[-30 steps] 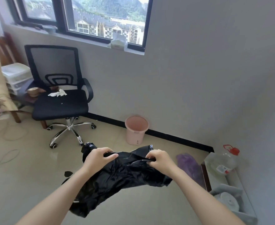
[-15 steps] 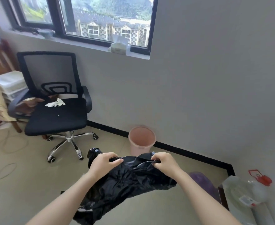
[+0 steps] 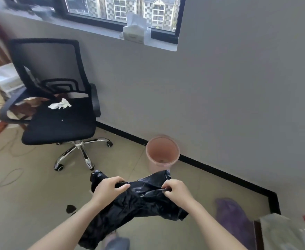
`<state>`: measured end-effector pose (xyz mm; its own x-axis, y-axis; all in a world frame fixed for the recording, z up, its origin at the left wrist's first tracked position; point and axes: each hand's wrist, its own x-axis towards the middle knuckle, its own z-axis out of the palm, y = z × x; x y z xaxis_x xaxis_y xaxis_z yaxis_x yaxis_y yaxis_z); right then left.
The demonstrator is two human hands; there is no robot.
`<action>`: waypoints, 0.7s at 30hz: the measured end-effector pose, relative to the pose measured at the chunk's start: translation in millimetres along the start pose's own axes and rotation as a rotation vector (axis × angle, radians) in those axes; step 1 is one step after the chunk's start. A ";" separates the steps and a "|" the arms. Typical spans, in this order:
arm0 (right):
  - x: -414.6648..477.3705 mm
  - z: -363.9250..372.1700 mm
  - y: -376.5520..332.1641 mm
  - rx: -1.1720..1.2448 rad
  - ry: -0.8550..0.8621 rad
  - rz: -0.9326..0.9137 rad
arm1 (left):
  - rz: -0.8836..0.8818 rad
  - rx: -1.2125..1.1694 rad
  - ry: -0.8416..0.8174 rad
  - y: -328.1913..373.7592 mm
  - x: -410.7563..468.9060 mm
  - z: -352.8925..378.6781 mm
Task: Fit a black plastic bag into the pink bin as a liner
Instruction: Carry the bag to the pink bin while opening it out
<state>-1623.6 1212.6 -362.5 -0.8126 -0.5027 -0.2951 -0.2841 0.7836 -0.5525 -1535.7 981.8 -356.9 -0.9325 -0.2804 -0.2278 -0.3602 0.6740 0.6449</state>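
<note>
Both my hands hold a crumpled black plastic bag (image 3: 139, 201) stretched between them in front of me. My left hand (image 3: 108, 189) grips its upper edge on the left, and my right hand (image 3: 177, 191) pinches the same edge on the right. The rest of the bag hangs down towards my feet. The pink bin (image 3: 162, 152) stands upright on the floor against the grey wall, just beyond the bag, its open mouth facing up and nothing lining it. The bag's top edge overlaps the bin's lower front in the view.
A black mesh office chair (image 3: 58, 112) with a white crumpled tissue on its seat stands at the left on a chrome wheeled base. A purple bag (image 3: 232, 217) lies on the floor at the right, beside a low shelf. Cables trail over the tiles at left.
I have come closer to the pink bin and the view has tilted downward. Both hands keep their grip on the black bag's edge.
</note>
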 end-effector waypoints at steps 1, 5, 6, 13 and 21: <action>5.3 1.0 1.5 0.001 -0.008 0.010 | -0.010 0.005 -0.017 -1.9 9.3 1.5; 26.1 2.3 8.4 0.013 -0.012 0.078 | -0.016 0.029 -0.090 -9.0 51.6 12.1; 31.1 2.2 9.9 0.011 -0.009 0.101 | -0.007 0.039 -0.118 -10.2 63.1 15.7; 75.9 10.5 13.7 0.045 -0.011 0.309 | 0.059 0.112 -0.253 -15.9 141.1 25.0; 130.0 46.0 19.2 0.024 0.176 0.489 | 0.146 0.201 -0.268 -40.0 211.0 42.7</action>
<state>-1711.3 1145.5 -447.3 -0.9212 -0.0088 -0.3890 0.1608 0.9017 -0.4014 -1719.2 924.8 -461.9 -0.9389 -0.0002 -0.3442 -0.1962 0.8219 0.5348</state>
